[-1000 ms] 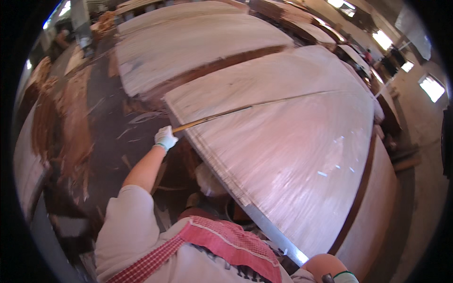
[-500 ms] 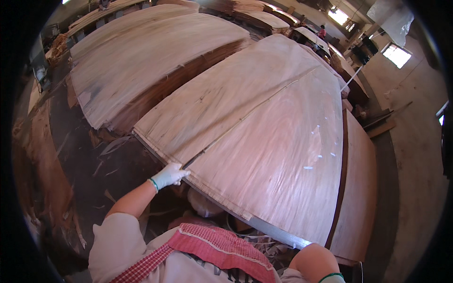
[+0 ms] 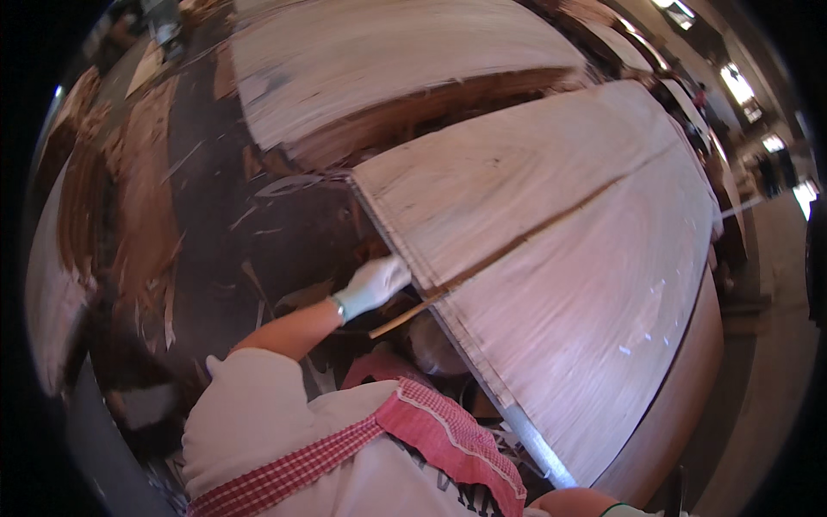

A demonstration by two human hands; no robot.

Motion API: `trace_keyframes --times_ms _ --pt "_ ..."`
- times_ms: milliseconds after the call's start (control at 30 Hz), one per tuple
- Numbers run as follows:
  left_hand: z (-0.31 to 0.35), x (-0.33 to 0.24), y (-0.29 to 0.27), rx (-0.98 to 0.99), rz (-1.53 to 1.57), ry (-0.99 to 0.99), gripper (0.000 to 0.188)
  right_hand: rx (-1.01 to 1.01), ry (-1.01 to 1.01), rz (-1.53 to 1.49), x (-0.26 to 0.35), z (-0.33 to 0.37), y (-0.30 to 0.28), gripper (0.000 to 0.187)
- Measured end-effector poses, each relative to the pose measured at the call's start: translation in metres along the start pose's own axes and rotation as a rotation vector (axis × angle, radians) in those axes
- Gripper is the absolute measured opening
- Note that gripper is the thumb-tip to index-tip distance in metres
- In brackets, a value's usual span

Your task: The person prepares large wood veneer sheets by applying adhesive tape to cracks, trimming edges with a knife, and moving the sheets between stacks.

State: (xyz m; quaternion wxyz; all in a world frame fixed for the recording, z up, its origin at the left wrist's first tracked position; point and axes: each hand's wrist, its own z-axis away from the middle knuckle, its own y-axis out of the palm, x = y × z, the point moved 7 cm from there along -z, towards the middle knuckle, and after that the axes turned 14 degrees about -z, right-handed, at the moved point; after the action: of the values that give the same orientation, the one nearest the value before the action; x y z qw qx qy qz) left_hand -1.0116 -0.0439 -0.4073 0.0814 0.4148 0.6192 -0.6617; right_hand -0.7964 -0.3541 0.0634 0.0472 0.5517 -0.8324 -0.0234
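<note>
A stack of thin wood veneer sheets (image 3: 568,284) lies before me, with a dark lengthwise gap across its top. My left hand (image 3: 379,283), in a pale glove with a green cuff, is at the stack's near edge. Its fingers look curled, but they are blurred and what they hold is hidden. Just beside that hand, a narrow wood strip (image 3: 398,323) sticks out past the edge, in line with the gap. Of my right hand (image 3: 633,512) only the glove's cuff end shows at the lower rim; its fingers are out of view.
Beyond a dark floor strip lies another veneer stack (image 3: 388,60). Torn veneer scraps (image 3: 146,215) heap up at the left. A metal edge (image 3: 538,444) runs along the stack's near side at the right. A red checked cloth strap (image 3: 284,465) crosses my chest.
The view has swung left, so the stack sits further right. The narrow strip now projects past the near edge. My left hand has shifted to the far side of the gap's end.
</note>
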Motion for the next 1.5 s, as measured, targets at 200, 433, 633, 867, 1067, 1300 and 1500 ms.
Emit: trace_keyframes --times_ms 200,433,633,867,1067,1300,1500 --pt "-0.1 0.149 -0.094 -0.401 -0.39 -0.564 0.047 0.018 0.539 1.121 -0.053 0.072 -0.046 0.02" --pt "-0.169 0.205 -0.069 -0.226 -0.105 -0.665 0.044 -0.167 1.532 0.413 -0.19 0.231 -0.024 0.025" --pt "-0.136 -0.071 -0.04 -0.652 -0.199 0.157 0.009 -0.039 1.961 0.177 -0.259 0.334 0.009 0.045" --pt "-0.026 -0.176 -0.013 -0.404 -0.058 0.499 0.023 -0.38 1.914 0.243 -0.274 0.401 -0.025 0.019" --pt "0.095 -0.006 0.122 0.848 0.76 -0.523 0.038 -0.557 1.752 0.522 -0.224 0.477 -0.179 0.013" --pt "0.073 -0.084 0.11 0.907 1.089 -0.466 0.023 -0.661 1.731 0.642 -0.165 0.516 -0.23 0.013" --pt "0.121 -0.011 0.098 0.809 0.734 -0.538 0.014 -0.54 1.65 0.579 -0.154 0.549 -0.212 0.018"
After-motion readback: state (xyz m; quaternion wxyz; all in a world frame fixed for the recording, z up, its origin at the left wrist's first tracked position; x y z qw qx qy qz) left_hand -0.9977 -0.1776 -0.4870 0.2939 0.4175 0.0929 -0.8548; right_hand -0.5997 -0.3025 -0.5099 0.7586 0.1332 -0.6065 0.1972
